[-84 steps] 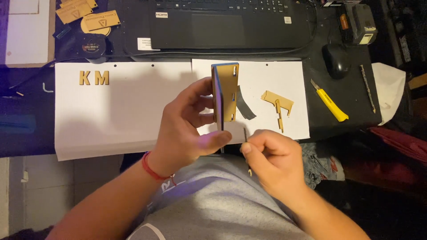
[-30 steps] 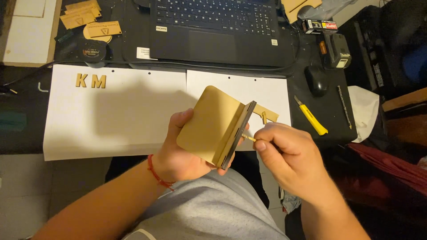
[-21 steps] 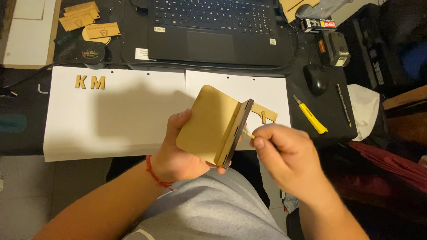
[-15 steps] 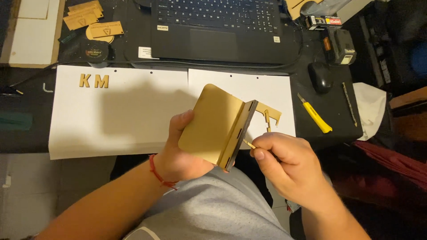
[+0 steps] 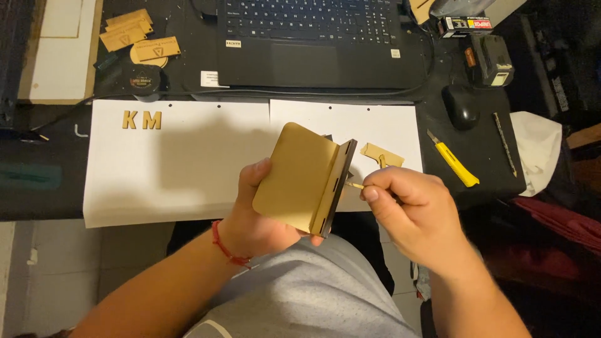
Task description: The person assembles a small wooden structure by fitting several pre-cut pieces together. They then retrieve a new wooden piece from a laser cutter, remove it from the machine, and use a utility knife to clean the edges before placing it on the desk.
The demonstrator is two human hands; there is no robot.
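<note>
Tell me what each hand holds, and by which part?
Left hand holds the wooden panel by its lower edge; right hand pinches a thin stick by its rear end.

Your left hand (image 5: pixel 263 216): tan wooden panel (image 5: pixel 299 172), plain, with dark brown burnt edges; red cord bracelet (image 5: pixel 223 244) at the wrist. Your right hand (image 5: pixel 410 203): pale wooden stick (image 5: pixel 354 185). Your shirt (image 5: pixel 307 294): grey, finely speckled. Paper sheets (image 5: pixel 175 163): white, carrying tan wooden letters (image 5: pixel 142 119). Utility knife (image 5: pixel 453 166): yellow. Laptop (image 5: pixel 313 40): black. Mouse (image 5: pixel 460 106): black.
</note>
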